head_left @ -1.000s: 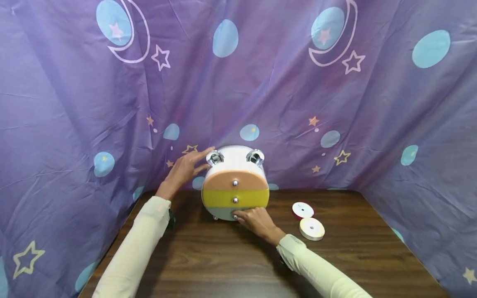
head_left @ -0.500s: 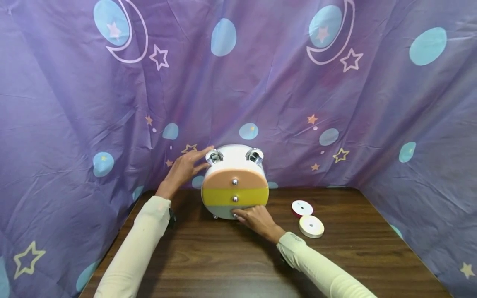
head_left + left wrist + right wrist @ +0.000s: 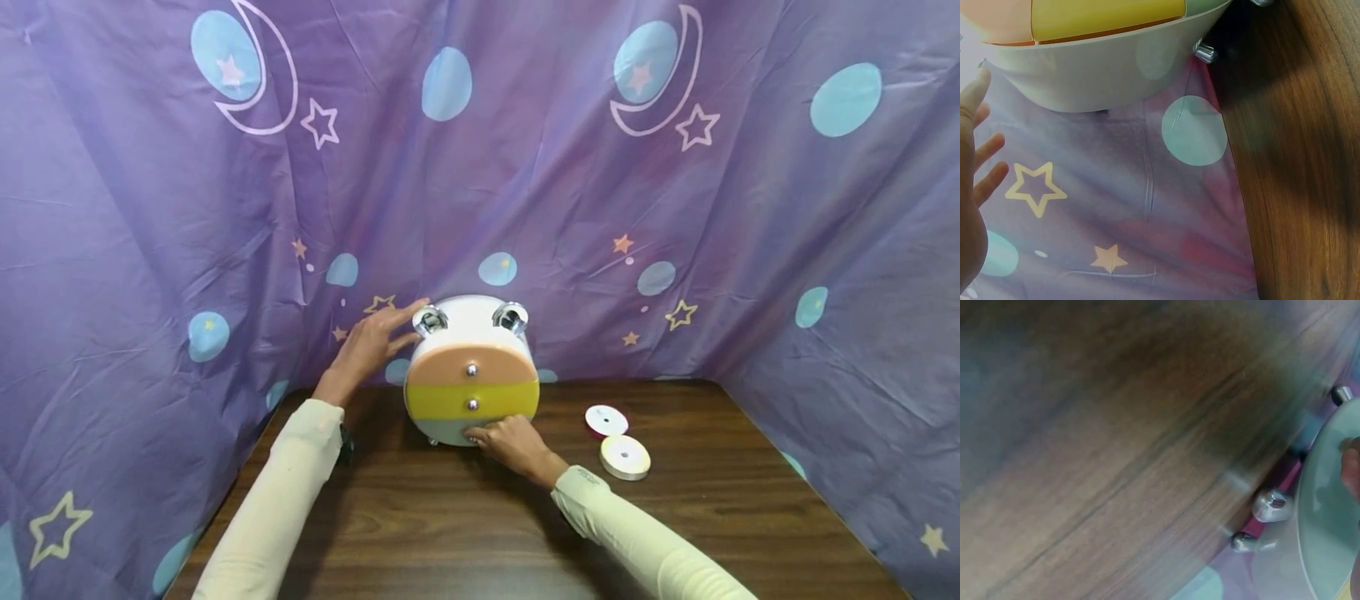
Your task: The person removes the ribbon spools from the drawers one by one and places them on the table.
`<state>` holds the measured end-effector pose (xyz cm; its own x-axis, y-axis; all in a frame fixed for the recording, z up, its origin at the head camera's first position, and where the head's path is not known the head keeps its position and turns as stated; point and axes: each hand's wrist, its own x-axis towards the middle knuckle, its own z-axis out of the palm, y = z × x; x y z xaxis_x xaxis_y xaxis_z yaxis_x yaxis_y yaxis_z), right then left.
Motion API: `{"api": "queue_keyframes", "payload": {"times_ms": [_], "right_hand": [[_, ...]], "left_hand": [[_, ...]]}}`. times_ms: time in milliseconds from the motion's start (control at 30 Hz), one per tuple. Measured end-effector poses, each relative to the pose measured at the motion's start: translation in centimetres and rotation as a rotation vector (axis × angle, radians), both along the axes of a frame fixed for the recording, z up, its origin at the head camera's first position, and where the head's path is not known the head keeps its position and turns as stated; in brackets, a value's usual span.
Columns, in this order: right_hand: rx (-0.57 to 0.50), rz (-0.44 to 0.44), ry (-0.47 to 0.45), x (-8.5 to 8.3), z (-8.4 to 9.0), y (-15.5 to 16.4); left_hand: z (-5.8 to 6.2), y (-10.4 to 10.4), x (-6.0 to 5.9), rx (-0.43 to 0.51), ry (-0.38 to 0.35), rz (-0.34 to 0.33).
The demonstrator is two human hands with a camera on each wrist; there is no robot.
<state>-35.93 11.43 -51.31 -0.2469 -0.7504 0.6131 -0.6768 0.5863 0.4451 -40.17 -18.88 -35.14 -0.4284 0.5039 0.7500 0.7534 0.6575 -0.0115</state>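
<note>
A rounded white drawer box [image 3: 480, 321], with two chrome eye-like pieces on top, stands at the back of the table. Its front has an orange drawer [image 3: 442, 365], a yellow drawer [image 3: 438, 402] and a grey-green drawer [image 3: 444, 430], with small silver knobs. My left hand [image 3: 372, 335] steadies the upper left side, its forefinger at the left chrome piece [image 3: 430, 320] and thumb below. In the left wrist view its other fingers are spread apart. My right hand [image 3: 514, 442] pinches the lowest drawer's knob, which the fingers mostly hide. That drawer sits flush with the others.
To the right lie two ribbon spools, a white-topped red spool [image 3: 606, 421] and a cream spool [image 3: 625, 457], side by side on the dark wooden table [image 3: 450, 525]. A purple curtain [image 3: 570, 208] with moons and stars hangs close behind the box. Short silver feet [image 3: 1272, 506] carry the box.
</note>
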Motion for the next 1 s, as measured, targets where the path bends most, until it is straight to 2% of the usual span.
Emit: {"api": "queue_keyframes", "payload": {"times_ms": [167,333,600,1000], "right_hand": [[0.021,-0.022,-0.004,0.2,0.4,0.1],[0.028,-0.036,-0.017,0.6,0.5,0.1],[0.024,-0.003,-0.038,1.6,0.6,0.3],[0.018,0.051,-0.046,3.1,0.2,0.6]], "left_hand": [[0.5,0.1,0.0,0.003,0.017,-0.008],[0.5,0.2,0.1,0.004,0.004,0.005],[0.5,0.2,0.5,0.014,0.004,0.002],[0.1,0.1,0.2,0.013,0.013,-0.009]]}}
